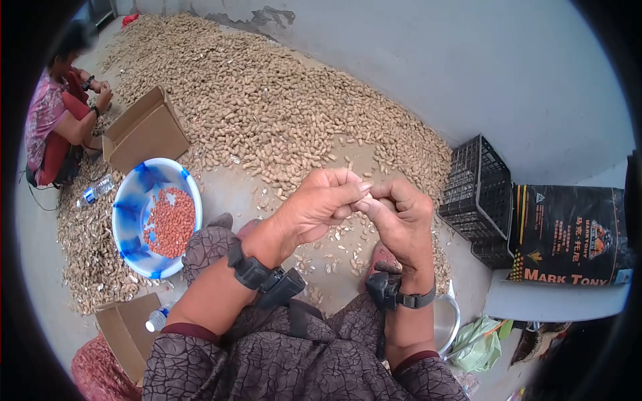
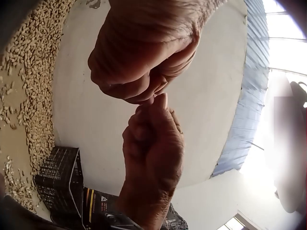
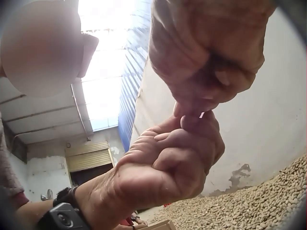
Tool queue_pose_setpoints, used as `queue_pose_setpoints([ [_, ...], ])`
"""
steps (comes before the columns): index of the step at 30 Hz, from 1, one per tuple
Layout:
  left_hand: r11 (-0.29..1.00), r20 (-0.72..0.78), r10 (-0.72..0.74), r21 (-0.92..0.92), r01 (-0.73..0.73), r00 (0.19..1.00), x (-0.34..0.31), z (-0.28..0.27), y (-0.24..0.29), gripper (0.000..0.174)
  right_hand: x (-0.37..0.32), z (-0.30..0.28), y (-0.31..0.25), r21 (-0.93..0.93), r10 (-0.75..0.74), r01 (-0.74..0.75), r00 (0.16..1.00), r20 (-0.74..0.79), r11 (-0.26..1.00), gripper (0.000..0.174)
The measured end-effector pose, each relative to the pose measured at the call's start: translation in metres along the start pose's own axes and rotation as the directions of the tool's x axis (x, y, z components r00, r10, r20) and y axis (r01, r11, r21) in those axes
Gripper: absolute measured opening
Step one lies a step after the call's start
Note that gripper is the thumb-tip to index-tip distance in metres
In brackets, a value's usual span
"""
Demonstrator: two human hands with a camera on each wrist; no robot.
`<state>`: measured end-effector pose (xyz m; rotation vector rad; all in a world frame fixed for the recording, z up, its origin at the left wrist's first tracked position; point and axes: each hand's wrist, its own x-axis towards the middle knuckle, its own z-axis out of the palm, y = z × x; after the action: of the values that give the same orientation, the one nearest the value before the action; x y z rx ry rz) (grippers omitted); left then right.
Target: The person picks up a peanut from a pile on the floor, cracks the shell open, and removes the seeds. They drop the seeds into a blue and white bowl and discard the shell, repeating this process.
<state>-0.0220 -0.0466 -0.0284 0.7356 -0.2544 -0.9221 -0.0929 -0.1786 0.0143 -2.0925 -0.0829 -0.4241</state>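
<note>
My two hands meet fingertip to fingertip in front of me, above a shell-littered floor. Thumb and fingers of my left hand (image 1: 319, 206) pinch a small peanut, nearly all of it covered by the fingertips. From the other side my right hand (image 1: 406, 224) pinches at the same spot, its fingers curled. Both wrist views show the thumbs close together, the right hand (image 3: 206, 52) large at the top of its own view. Left of my knees, a blue and white basin (image 1: 126, 200) holds reddish shelled peanut kernels (image 1: 172, 224).
A big heap of unshelled peanuts (image 1: 267, 100) spreads along the wall. Cardboard boxes (image 1: 150, 137) and a water bottle (image 1: 95, 192) lie at left, near a crouching person (image 1: 57, 123). Black crates (image 1: 475, 194) and a printed black sack (image 1: 568, 234) stand at right, a metal bowl (image 1: 445, 324) below.
</note>
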Motion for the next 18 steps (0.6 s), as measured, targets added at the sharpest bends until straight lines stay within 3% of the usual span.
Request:
queue_pose_setpoints([
  [1,0.999,0.016,-0.033,-0.013,0.033,0.999,-0.001,0.003,0.002,0.014,0.0,0.001,0.0,0.0,0.004,-0.004,1.0,0.0,1.0,0.008],
  [2,0.997,0.033,-0.065,-0.026,0.066,0.997,-0.001,0.005,0.003,0.014,0.001,0.004,0.001,0.131,0.038,-0.033,0.999,-0.038,0.991,0.007],
  [3,0.997,0.034,-0.068,-0.028,0.068,0.997,-0.001,0.005,0.001,0.014,0.001,0.005,0.001,0.261,0.076,-0.054,0.995,-0.072,0.964,0.006],
  [4,0.998,0.057,-0.023,-0.063,0.027,0.998,0.0,0.006,0.0,0.015,0.002,0.005,0.003,0.261,0.078,-0.057,0.994,-0.072,0.964,0.006],
  [6,0.995,0.079,0.022,-0.101,-0.014,0.997,0.001,0.006,-0.003,0.017,0.004,0.005,0.005,0.212,0.007,0.022,0.991,-0.134,0.977,0.004],
  [9,0.997,0.044,0.068,-0.044,-0.066,0.997,0.003,0.009,-0.004,0.016,0.002,0.006,0.002,0.112,0.015,0.001,0.989,-0.149,0.994,0.003],
  [11,0.987,-0.045,0.042,-0.155,-0.048,0.998,0.003,0.012,-0.008,0.014,0.001,0.01,0.003,0.099,-0.014,0.031,0.985,-0.17,0.995,0.004],
  [14,0.973,0.013,0.122,-0.201,-0.117,0.992,0.006,0.006,-0.016,0.014,0.0,0.015,0.003,0.067,-0.061,0.076,0.978,-0.201,0.995,0.006],
  [18,0.961,-0.032,0.091,-0.26,-0.097,0.995,0.003,0.011,-0.015,0.014,0.002,0.017,-0.005,-0.117,-0.237,0.217,0.948,-0.21,0.969,0.007],
])
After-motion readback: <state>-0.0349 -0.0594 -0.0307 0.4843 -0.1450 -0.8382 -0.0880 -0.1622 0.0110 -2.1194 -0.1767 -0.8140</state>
